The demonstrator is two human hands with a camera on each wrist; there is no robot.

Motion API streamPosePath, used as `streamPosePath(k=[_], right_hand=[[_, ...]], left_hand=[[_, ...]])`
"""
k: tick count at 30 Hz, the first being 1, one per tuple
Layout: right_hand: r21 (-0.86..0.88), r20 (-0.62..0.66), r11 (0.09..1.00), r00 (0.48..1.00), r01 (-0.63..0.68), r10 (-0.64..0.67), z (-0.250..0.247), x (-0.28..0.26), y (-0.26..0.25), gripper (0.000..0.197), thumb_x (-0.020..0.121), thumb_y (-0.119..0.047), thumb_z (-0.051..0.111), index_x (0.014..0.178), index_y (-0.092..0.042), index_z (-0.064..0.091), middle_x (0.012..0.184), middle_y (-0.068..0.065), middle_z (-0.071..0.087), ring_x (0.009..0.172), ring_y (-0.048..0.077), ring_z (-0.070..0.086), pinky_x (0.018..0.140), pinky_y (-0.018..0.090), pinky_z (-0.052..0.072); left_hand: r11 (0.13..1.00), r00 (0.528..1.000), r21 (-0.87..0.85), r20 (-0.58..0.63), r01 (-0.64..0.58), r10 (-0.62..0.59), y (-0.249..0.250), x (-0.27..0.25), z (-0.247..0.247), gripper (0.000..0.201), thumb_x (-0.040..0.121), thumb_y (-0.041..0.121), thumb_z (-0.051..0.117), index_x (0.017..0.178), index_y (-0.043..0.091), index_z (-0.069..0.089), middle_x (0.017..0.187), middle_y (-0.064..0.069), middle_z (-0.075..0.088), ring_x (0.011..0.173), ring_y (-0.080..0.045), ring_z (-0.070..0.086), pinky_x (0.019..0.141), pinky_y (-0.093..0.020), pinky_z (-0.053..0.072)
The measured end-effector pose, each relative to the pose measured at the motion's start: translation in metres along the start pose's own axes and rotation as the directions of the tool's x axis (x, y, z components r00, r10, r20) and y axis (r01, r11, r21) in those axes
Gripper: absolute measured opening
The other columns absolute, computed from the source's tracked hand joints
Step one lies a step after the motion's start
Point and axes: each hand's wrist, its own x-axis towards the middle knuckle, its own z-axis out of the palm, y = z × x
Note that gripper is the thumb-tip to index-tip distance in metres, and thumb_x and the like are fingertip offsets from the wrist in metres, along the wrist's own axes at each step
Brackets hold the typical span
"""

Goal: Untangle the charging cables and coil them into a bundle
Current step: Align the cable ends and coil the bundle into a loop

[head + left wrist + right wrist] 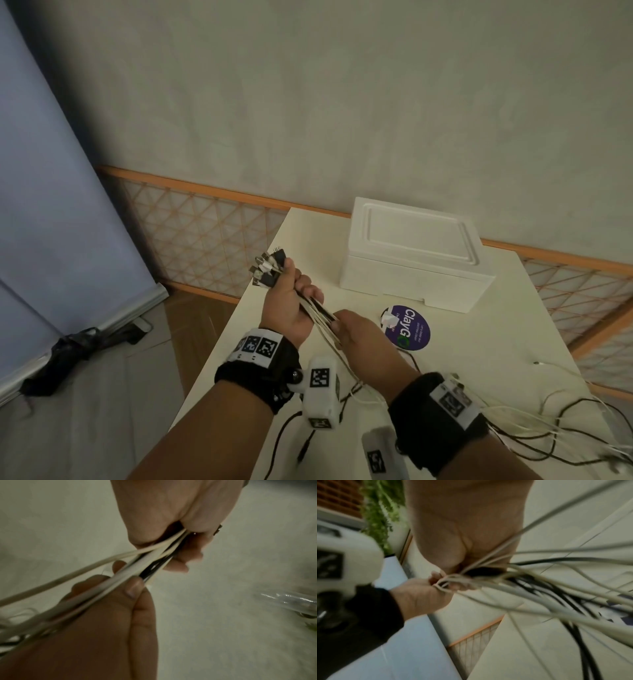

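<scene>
We note the charging cables (317,313) — white and black mixed — held above the table (479,342) at centre frame of the head view. Their plug ends fan out at the upper left of the left hand (291,305), whose fingers are curled tight round the bunch. Just below and right, the right hand (359,330) pinches the same strands, thumb against fingers. Loose lengths trail to the lower right of the table. A white foam box (414,260) sits behind; a purple sticker (407,327) lies right of the hands.

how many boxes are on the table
1: a white foam box with its lid on, at the far side of the table, beyond both hands. Nothing else box-like shows, though the table's near edge is out of frame.
</scene>
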Motion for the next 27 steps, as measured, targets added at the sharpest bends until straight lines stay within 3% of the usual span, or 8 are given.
streamPosePath(k=[4,7,11,14,16,19,22,27], right_hand=[[-0.072,-0.006,0.997,1.000,0.004,-0.004,0.007,-0.002,0.002,0.030,0.102,-0.030,0.031,0.090,-0.010,0.049,0.079,0.007,0.057,0.072,0.024,0.053,0.071,0.042,0.043],[0.193,0.092,0.979,0.995,-0.062,0.045,-0.007,0.005,0.002,0.010,0.096,-0.019,0.049,0.097,-0.012,0.055,0.088,0.001,0.064,0.078,0.014,0.058,0.077,0.030,0.047],[0.568,-0.090,0.823,0.993,-0.012,0.077,-0.041,0.025,-0.019,0.033,0.084,-0.023,0.064,0.116,-0.021,0.056,0.117,-0.004,0.063,0.105,0.009,0.060,0.094,0.027,0.045],[0.415,-0.017,0.907,0.998,0.065,-0.064,-0.055,0.043,-0.050,0.061,0.081,-0.037,0.071,0.134,-0.035,0.041,0.130,-0.008,0.052,0.115,0.004,0.053,0.096,0.023,0.043],[0.170,0.033,0.977,0.991,0.126,-0.133,-0.058,0.053,-0.066,0.068,0.073,-0.045,0.076,0.132,-0.039,0.043,0.125,-0.008,0.054,0.111,0.006,0.054,0.094,0.024,0.043],[-0.134,0.065,0.970,0.978,0.205,-0.197,-0.061,0.064,-0.077,0.040,0.070,-0.047,0.078,0.101,-0.025,0.066,0.091,-0.008,0.065,0.082,0.007,0.058,0.075,0.025,0.048],[-0.180,0.062,0.949,0.965,0.261,-0.254,-0.059,0.070,-0.080,0.031,0.070,-0.045,0.078,0.072,-0.019,0.060,0.068,-0.008,0.058,0.063,0.007,0.052,0.062,0.027,0.044],[-0.209,-0.031,0.932,0.951,0.295,-0.308,-0.052,0.072,-0.078,0.038,0.077,-0.049,0.071,0.068,-0.016,0.054,0.064,-0.006,0.053,0.059,0.008,0.046,0.059,0.032,0.043]], left_hand=[[0.998,0.998,0.017,-0.029,0.055,-0.054,-0.004,0.002,-0.003,0.045,0.097,0.035,0.050,0.057,0.020,0.034,0.044,0.008,0.026,0.032,-0.007,0.023,0.034,-0.016,0.020],[0.993,0.998,0.104,-0.034,0.064,-0.060,0.000,0.000,-0.005,0.044,0.094,0.025,0.050,0.055,0.021,0.030,0.046,0.007,0.020,0.034,-0.009,0.017,0.036,-0.018,0.015],[0.952,0.997,0.299,0.010,0.064,-0.071,-0.004,-0.009,0.000,0.039,0.093,0.021,0.050,0.057,0.021,0.036,0.048,0.006,0.022,0.038,-0.009,0.016,0.038,-0.018,0.012],[0.887,0.994,0.461,0.094,0.001,-0.050,-0.012,-0.019,0.007,0.028,0.095,0.018,0.040,0.068,0.018,0.046,0.050,0.004,0.025,0.041,-0.009,0.017,0.041,-0.019,0.013],[0.818,0.987,0.572,0.156,-0.068,-0.028,-0.019,-0.025,0.012,0.028,0.096,0.013,0.030,0.071,0.018,0.044,0.046,0.004,0.027,0.038,-0.009,0.021,0.042,-0.018,0.017],[0.743,0.976,0.660,0.211,-0.107,-0.046,-0.022,-0.031,0.014,0.031,0.087,0.009,0.036,0.058,0.018,0.042,0.040,0.003,0.033,0.035,-0.010,0.028,0.042,-0.018,0.024],[0.741,0.960,0.661,0.269,-0.120,-0.084,-0.017,-0.032,0.013,0.024,0.072,0.013,0.042,0.049,0.020,0.039,0.042,0.004,0.031,0.038,-0.010,0.027,0.044,-0.019,0.023],[0.730,0.948,0.663,0.311,-0.164,-0.070,-0.012,-0.030,0.010,0.015,0.075,0.014,0.042,0.061,0.017,0.037,0.047,0.004,0.027,0.043,-0.010,0.025,0.044,-0.022,0.023]])
